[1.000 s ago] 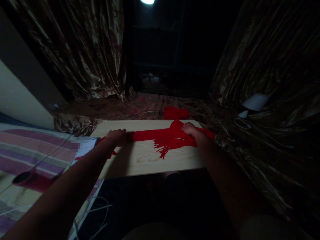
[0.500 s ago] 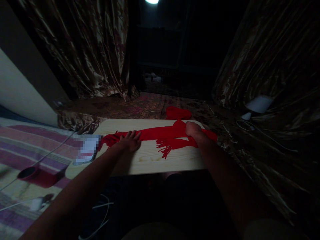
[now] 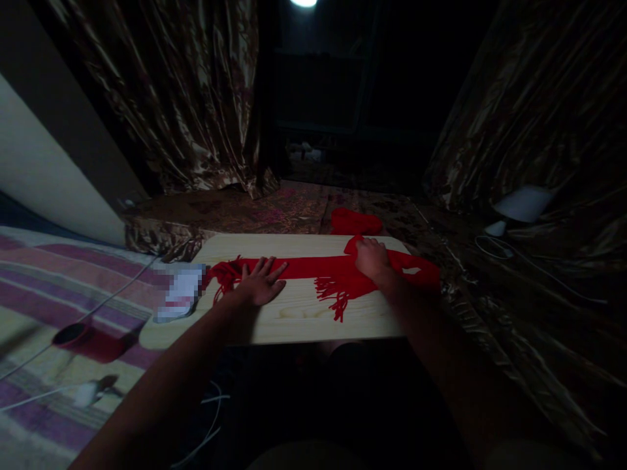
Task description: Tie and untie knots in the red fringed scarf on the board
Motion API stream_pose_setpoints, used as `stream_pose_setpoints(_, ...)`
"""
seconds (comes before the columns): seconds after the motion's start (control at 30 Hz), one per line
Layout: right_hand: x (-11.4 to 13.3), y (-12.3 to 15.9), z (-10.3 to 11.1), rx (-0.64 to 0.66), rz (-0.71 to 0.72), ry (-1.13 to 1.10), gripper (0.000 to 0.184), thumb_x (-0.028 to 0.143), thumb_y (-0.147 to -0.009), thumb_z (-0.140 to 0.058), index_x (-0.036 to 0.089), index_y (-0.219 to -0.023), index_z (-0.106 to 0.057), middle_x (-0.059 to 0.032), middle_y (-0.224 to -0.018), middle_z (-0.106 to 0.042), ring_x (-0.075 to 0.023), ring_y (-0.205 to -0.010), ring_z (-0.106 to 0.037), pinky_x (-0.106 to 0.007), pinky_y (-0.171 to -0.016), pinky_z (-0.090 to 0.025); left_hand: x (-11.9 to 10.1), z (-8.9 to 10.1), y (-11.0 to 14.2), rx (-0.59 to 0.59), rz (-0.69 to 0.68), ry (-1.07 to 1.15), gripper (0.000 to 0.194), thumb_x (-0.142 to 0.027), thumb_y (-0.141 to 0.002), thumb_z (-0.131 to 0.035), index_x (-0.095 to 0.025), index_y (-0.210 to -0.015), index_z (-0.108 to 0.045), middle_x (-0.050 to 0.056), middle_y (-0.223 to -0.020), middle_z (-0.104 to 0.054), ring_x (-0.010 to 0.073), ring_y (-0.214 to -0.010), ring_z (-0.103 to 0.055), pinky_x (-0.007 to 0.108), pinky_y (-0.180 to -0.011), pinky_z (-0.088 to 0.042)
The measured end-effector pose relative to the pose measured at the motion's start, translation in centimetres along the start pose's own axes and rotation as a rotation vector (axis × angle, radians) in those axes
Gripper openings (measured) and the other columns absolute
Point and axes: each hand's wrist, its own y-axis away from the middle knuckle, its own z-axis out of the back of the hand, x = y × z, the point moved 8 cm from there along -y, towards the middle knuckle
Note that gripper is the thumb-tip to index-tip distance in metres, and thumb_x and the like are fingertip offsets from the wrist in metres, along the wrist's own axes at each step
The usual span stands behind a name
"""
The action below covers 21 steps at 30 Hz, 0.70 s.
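A red fringed scarf [image 3: 313, 266] lies lengthwise along a pale wooden table [image 3: 294, 316], one fringed end at the left and another hanging over the middle. My left hand [image 3: 262, 282] rests flat on its left part, fingers spread. Farther right, my right hand [image 3: 373, 260] is closed on the scarf's upper layer, where the cloth is doubled and bunched. A small opening between layers shows just right of that hand. Past the far edge of the table sits more red cloth [image 3: 356, 221]; whether it joins the scarf I cannot tell.
A phone-like item [image 3: 179, 297], its face blurred out, lies at the table's left end. On the striped bedding [image 3: 29, 313] are a red cup-like container [image 3: 100, 344] and a white charger [image 3: 87, 393] with cables. A white lamp [image 3: 524, 202] stands at right, below patterned curtains [image 3: 210, 98].
My right hand has shifted left and slightly nearer me with the scarf, and the opening now shows on its right side. The left hand's fingers are spread wider. The view has turned slightly left.
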Motion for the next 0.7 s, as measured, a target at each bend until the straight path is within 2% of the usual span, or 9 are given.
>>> stream_pose_setpoints(0.1,3.6,0.9,-1.5,0.024,0.12,-0.158,0.027,0.026,-0.095,-0.048,0.016,-0.112,-0.068,-0.0132,-0.115,-0.069,-0.0226,-0.11,-0.058,-0.03,-0.093,-0.041,-0.1,0.1,0.1,-0.019,0.005,-0.004,0.069,-0.068,-0.096,-0.018,-0.041,-0.159,-0.011,0.008,-0.168,-0.002,0.0372,-0.154,0.001,0.073,-0.113,-0.004)
stream_pose_setpoints(0.17,5.0,1.5,-2.7,0.036,0.155,-0.223,0.027,0.032,-0.097,-0.048,0.018,-0.108,-0.068,-0.0108,-0.111,-0.069,-0.0217,-0.106,-0.059,-0.029,-0.091,-0.042,-0.1,0.1,0.2,-0.01,0.009,0.001,0.071,-0.068,-0.096,-0.018,-0.038,-0.16,-0.008,0.008,-0.168,-0.003,0.0367,-0.154,0.001,0.073,-0.114,-0.004)
stream_pose_setpoints(0.33,4.9,2.6,-4.2,-0.095,0.115,-0.245,0.025,0.029,-0.096,-0.049,0.016,-0.107,-0.068,-0.0113,-0.115,-0.068,-0.0239,-0.112,-0.054,-0.031,-0.1,-0.036,-0.1,0.3,0.4,-0.037,0.029,0.003,0.079,-0.067,-0.095,-0.021,-0.029,-0.162,-0.006,0.008,-0.169,-0.006,0.0349,-0.155,-0.002,0.069,-0.116,-0.005)
stream_pose_setpoints(0.43,4.9,2.9,-4.5,-0.12,0.131,-0.249,0.025,0.027,-0.096,-0.049,0.016,-0.107,-0.068,-0.0125,-0.113,-0.068,-0.0246,-0.112,-0.053,-0.032,-0.1,-0.035,-0.1,1.2,0.1,-0.07,0.054,0.02,0.075,-0.065,-0.096,-0.022,-0.028,-0.161,-0.017,0.009,-0.167,-0.019,0.0331,-0.153,-0.015,0.064,-0.117,-0.014)
stream_pose_setpoints(0.57,4.9,2.8,-4.3,-0.128,0.144,-0.258,0.025,0.026,-0.095,-0.048,0.016,-0.105,-0.068,-0.0126,-0.111,-0.068,-0.0249,-0.109,-0.054,-0.032,-0.099,-0.035,0.9,3.6,-1.0,-0.174,0.166,0.031,0.064,-0.052,-0.1,-0.017,-0.023,-0.151,-0.04,0.016,-0.15,-0.05,0.0331,-0.137,-0.045,0.06,-0.109,-0.031)
stream_pose_setpoints(0.63,4.9,2.8,-4.3,-0.127,0.14,-0.258,0.024,0.025,-0.095,-0.048,0.016,-0.104,-0.068,-0.0125,-0.11,-0.068,-0.025,-0.108,-0.054,-0.032,-0.099,-0.035,1.2,4.5,-1.6,-0.199,0.211,-0.024,0.06,-0.051,-0.098,-0.027,-0.018,-0.144,-0.048,0.02,-0.139,-0.058,0.0358,-0.129,-0.052,0.062,-0.106,-0.032)
stream_pose_setpoints(0.7,4.9,2.8,-4.2,-0.13,0.143,-0.26,0.023,0.025,-0.094,-0.048,0.016,-0.103,-0.068,-0.0123,-0.11,-0.068,-0.025,-0.108,-0.054,-0.032,-0.1,-0.035,1.3,4.9,-2.3,-0.163,0.231,-0.075,0.06,-0.053,-0.093,-0.038,-0.014,-0.136,-0.054,0.023,-0.129,-0.063,0.0374,-0.121,-0.057,0.062,-0.104,-0.033)
